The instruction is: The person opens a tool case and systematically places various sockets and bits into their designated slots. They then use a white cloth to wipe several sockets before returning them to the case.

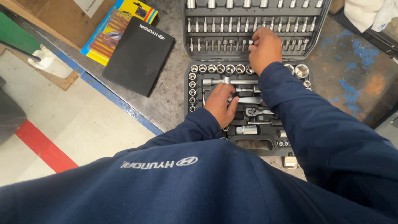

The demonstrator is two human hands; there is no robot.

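Lying far left on the metal table (174, 99) are a yellow and blue flat package (108, 35) and a black folder (139, 56). The open socket set case (248, 70) sits in the middle, its long axis running near to far. The left hand (221, 104) rests loosely on its tools; the right hand (264, 49) pinches a small bit (250, 42) in the lid.

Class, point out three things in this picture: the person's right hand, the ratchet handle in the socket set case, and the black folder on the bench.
right hand (265, 47), head view, back of hand.
ratchet handle (258, 111), head view, round head.
black folder (139, 56), head view, cover's middle.
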